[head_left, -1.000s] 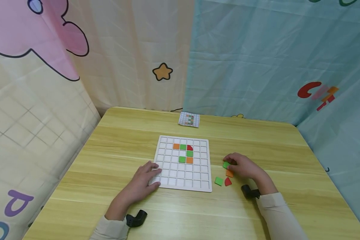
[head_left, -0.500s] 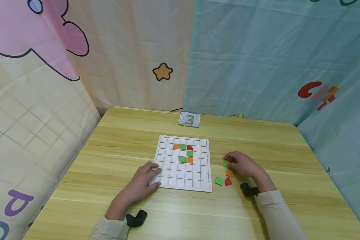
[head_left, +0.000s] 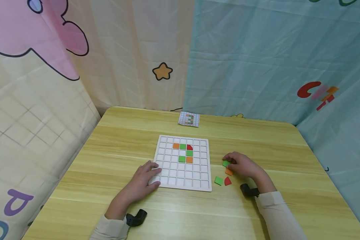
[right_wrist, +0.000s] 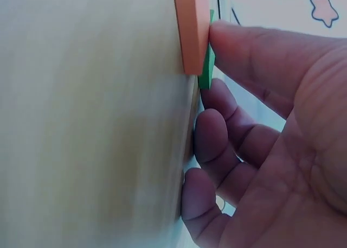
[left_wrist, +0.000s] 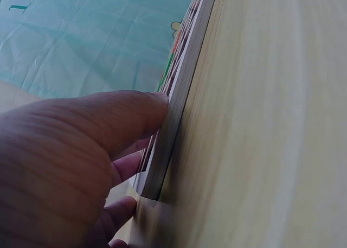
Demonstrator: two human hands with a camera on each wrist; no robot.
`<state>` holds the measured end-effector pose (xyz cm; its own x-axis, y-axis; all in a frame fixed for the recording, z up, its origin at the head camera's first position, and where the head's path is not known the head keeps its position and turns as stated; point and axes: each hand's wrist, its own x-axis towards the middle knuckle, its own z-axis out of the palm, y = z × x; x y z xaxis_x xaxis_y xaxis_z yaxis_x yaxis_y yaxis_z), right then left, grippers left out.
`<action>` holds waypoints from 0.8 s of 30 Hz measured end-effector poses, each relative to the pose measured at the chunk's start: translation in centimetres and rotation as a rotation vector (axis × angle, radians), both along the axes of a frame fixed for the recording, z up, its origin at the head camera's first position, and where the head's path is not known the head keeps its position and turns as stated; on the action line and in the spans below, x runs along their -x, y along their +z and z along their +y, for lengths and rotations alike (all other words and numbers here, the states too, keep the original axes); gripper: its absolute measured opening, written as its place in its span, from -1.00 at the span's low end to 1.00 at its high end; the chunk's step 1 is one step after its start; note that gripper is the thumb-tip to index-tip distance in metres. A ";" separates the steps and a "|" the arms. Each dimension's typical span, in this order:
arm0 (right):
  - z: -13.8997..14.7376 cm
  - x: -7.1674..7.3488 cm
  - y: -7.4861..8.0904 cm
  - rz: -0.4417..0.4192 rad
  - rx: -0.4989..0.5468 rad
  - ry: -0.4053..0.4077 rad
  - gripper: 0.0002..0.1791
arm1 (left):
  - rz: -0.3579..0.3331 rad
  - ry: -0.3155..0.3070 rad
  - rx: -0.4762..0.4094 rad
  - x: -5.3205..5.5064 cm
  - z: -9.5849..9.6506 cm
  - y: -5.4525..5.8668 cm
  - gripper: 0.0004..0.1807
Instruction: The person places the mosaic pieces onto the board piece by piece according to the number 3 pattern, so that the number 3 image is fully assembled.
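Note:
A white gridded board (head_left: 180, 173) lies on the table, bearing several orange and green square tiles and one red quarter-round tile (head_left: 189, 147). At its lower-left corner rests my left hand (head_left: 144, 180), fingers extended onto the surface; the left wrist view shows the thumb (left_wrist: 138, 115) against the board's edge. Right of the board, my right hand (head_left: 243, 165) pinches a green square tile (head_left: 226, 163) between thumb and fingers. An orange tile (right_wrist: 192, 33) sits just by the thumb, overlapping the green tile (right_wrist: 206, 74) in the right wrist view.
Another green tile (head_left: 218, 180) and a red quarter-round tile (head_left: 227, 181) lie beside the board's lower right. A small card (head_left: 189, 119) with a printed coloured grid stands at the table's back edge. Printed curtains (head_left: 246, 60) hang behind and along the sides.
My right hand makes only slight shifts at the green tile, and the orange tile beside it turns a little. The left hand and the board stay in place.

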<state>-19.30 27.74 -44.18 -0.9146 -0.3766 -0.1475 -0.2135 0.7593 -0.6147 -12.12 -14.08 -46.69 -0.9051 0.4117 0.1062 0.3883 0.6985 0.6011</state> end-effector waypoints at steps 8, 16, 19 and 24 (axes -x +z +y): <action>-0.1 0.3 0.0 0.032 -0.029 -0.009 -0.73 | 0.009 0.000 -0.019 0.0 -0.1 -0.1 -0.51; 0.0 0.4 -0.1 0.041 -0.040 -0.021 -0.70 | 0.025 -0.003 -0.022 -0.1 -0.1 0.0 -0.51; 0.2 0.4 -0.1 0.039 -0.042 -0.013 -0.67 | 0.010 0.000 -0.014 0.0 -0.1 0.0 -0.50; 0.5 0.2 -0.1 0.038 -0.035 0.001 -0.64 | 0.005 -0.002 -0.004 0.0 0.0 -0.1 -0.50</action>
